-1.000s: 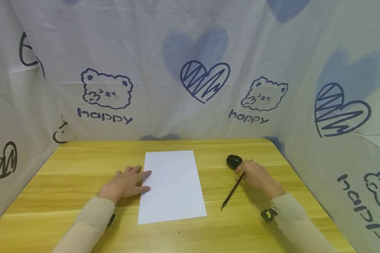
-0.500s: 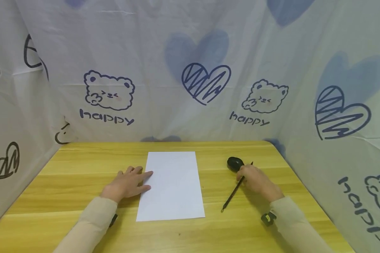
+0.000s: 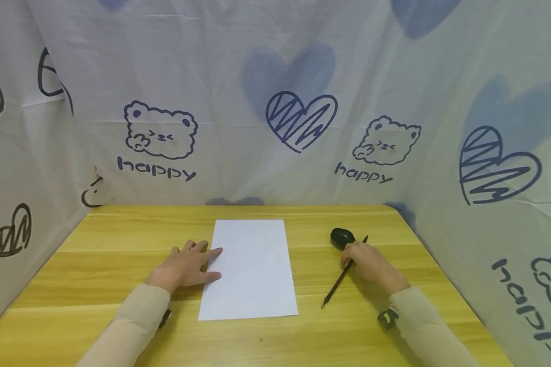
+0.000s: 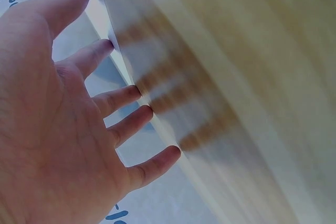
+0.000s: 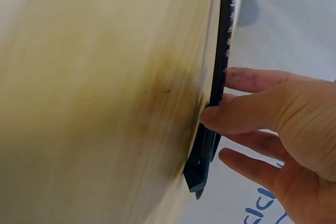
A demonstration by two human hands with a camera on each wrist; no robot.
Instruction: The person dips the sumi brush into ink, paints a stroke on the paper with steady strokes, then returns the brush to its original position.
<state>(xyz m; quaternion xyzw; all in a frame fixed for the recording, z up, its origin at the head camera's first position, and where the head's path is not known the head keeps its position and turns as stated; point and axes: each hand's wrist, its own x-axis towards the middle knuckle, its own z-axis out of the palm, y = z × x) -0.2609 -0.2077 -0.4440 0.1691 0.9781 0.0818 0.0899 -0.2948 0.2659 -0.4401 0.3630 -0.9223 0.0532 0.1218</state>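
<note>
My left hand rests at the left edge of a white sheet of paper, fingers spread, with thumb and index finger on the sheet. In the left wrist view the fingers are parted and fairly straight. On the right, my right hand pinches a dark calligraphy brush near its upper part. Its hanging loop points toward me and its pointed tip away. White characters run along the brush's handle in the right wrist view. Just beyond the fingers sits a rounded black object; its kind is unclear.
The wood-grain table carries the paper and brush. A white curtain printed with hearts and bears hangs close behind it and along both sides.
The head view has shifted slightly. More of the brush's tip shows past my right hand than a second ago. The left hand stays at the paper's edge.
</note>
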